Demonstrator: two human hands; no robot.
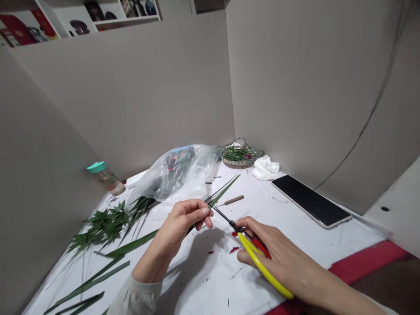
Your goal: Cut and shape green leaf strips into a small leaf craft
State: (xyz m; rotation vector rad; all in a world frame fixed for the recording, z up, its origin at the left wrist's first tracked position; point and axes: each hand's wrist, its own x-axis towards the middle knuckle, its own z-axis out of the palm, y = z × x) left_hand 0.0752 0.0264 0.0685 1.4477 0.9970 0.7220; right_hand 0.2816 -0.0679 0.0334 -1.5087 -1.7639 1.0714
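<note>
My left hand (188, 218) pinches a narrow green leaf (225, 192) whose pointed end sticks out up and to the right. In my right hand (272, 253) is a tool with long thin dark jaws and yellow handles (267, 273); something with red handles (260, 247) is also in that hand. The tool's tip touches or lies very near the leaf at my left fingertips. Whether its jaws are closed on the leaf is too small to tell. Small red scraps (234, 250) lie on the white table below.
Leaf strips (95, 280) and green woven pieces (106, 225) lie at left, near a bottle (110, 180). A plastic bag (183, 170), a basket of leaves (239, 157) and white tissue (265, 167) sit behind. A brown-handled tool (234, 200) and a phone (311, 201) rest on the table (197, 288).
</note>
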